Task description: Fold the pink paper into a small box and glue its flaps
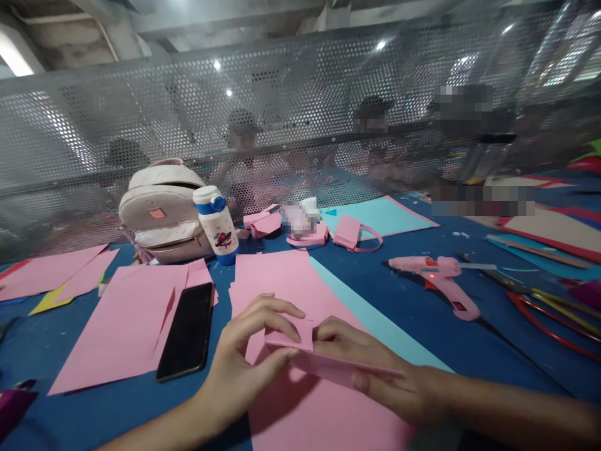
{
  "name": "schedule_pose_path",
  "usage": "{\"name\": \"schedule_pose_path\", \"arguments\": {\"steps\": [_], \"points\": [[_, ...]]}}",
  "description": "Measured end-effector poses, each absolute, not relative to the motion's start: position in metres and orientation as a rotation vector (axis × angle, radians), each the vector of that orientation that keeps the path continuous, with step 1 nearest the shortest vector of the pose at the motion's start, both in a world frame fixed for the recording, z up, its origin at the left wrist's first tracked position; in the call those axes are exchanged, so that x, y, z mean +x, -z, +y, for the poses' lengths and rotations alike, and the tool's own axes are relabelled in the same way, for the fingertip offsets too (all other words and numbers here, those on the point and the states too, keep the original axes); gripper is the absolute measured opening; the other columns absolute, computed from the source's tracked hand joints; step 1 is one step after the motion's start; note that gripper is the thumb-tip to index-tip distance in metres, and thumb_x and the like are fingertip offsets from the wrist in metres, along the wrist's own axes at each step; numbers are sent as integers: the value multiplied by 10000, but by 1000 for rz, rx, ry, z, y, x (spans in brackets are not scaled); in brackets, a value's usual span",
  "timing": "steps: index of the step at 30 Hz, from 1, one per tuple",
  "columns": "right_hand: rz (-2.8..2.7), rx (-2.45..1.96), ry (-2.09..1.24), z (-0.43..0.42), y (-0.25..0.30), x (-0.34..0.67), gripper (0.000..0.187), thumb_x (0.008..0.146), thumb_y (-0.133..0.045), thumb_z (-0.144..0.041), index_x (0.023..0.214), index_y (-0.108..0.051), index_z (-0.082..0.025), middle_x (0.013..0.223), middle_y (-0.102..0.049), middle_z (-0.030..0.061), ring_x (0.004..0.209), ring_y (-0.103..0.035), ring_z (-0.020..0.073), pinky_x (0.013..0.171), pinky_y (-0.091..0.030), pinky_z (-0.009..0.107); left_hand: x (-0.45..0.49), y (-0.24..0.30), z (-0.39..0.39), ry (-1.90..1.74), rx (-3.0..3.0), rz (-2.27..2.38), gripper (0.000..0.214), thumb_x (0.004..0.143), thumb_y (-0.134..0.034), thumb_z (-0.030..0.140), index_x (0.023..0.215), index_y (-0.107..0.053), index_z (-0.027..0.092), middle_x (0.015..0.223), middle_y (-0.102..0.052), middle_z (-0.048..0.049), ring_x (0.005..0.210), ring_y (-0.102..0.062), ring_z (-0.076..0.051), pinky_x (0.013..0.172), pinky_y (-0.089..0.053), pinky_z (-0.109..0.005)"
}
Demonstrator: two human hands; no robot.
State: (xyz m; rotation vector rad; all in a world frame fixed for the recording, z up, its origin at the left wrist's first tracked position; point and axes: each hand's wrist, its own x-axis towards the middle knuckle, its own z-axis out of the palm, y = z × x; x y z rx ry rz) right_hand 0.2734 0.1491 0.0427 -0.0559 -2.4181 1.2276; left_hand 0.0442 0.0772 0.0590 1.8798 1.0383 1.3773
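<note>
A folded piece of pink paper (335, 368) is held between both hands above larger pink sheets (277, 279). My left hand (256, 347) pinches its left end, thumb below and fingers over a small folded flap. My right hand (380, 369) grips the long strip-like part, with the thumb in front and the fingers behind. A light blue sheet (375, 313) shows from under the pink sheets. Beyond them lie small pink paper bag shapes; one bag shape (348, 233) has a looped handle.
To the right lie a pink glue gun (436, 272) with its cord and red-handled scissors (539, 313). A black phone (185, 332) rests on pink paper at left. A bottle (216, 225) and backpack (164, 207) stand before a perforated metal screen (300, 125), with people behind it.
</note>
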Motion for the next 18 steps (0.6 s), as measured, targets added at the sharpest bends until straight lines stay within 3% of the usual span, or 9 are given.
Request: {"name": "schedule_pose_path", "arguments": {"steps": [7,18], "points": [[-2291,-92,-1180,147,-43,275,500,1051,-363,-469,1436,-548,-209,1131,-603,132,1052,-546,227,957,-456,408,44,-59,78,-1421,1846,1057,92,878,-732,220,799,-692,193,1013,-731,-87,1035,-665,-240,888,-507,-372],[-2240,-113,-1184,149,-38,276,459,1048,-390,-433,1446,-539,-259,1161,-591,119,1078,-550,223,968,-458,426,43,-60,77,-1417,1783,1107,127,858,-752,219,741,-705,200,1021,-739,-69,1023,-659,-234,887,-501,-376]]}}
